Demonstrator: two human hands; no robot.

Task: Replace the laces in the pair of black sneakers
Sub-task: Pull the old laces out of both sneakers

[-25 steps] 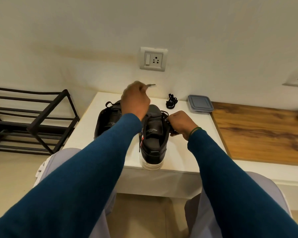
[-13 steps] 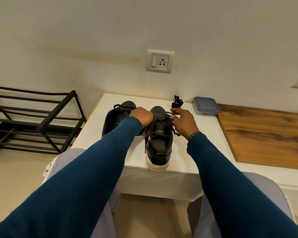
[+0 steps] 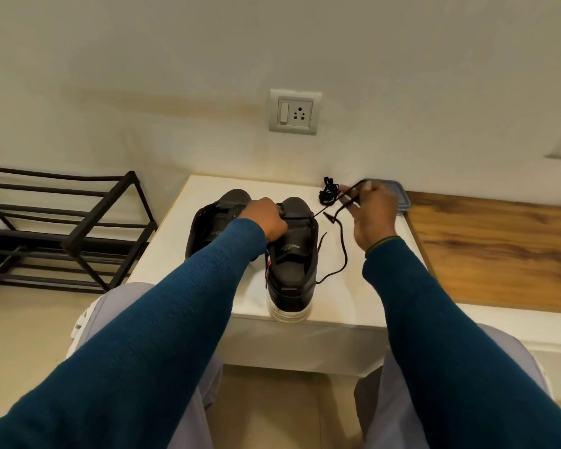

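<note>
Black pair sits on white table [image 3: 353,303], head view only. Front sneaker [image 3: 292,286]: heel at table's front edge, toe to the wall. Second sneaker [image 3: 208,228] touches it, toward table's left edge. Left hand [image 3: 266,222] curls round front sneaker's tongue area and grips it. Right hand [image 3: 374,218], raised over table's back right part, pinches a lace [image 3: 345,247] running taut from the sneaker's eyelets; loose tail drops to the tabletop. Lace bundle [image 3: 329,191] lies at table's back edge, lidded container [image 3: 400,197] at its back right corner. Shoe rack [image 3: 78,228] stands left of table.
</note>
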